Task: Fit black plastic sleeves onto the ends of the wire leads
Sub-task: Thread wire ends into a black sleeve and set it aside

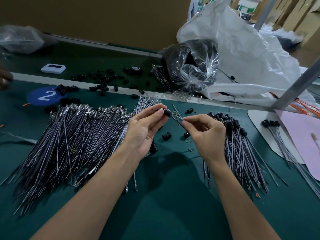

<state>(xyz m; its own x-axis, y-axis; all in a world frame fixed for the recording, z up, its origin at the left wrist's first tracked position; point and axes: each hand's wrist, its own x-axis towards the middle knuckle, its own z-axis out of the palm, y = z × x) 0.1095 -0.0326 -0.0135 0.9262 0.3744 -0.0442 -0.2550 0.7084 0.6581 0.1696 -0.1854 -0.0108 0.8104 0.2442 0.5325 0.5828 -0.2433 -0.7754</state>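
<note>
Left hand (pixel 145 129) pinches black sleeve (pixel 167 113) | right hand (pixel 206 135) pinches wire lead (pixel 176 120) | step: threading; next: push sleeve home

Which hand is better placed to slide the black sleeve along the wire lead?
Probably the left hand: its fingers pinch the black sleeve, while the right hand only pinches the wire lead beside it, steadying it.

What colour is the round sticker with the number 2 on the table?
The round sticker is blue, its numeral white; the head view shows it.
</note>
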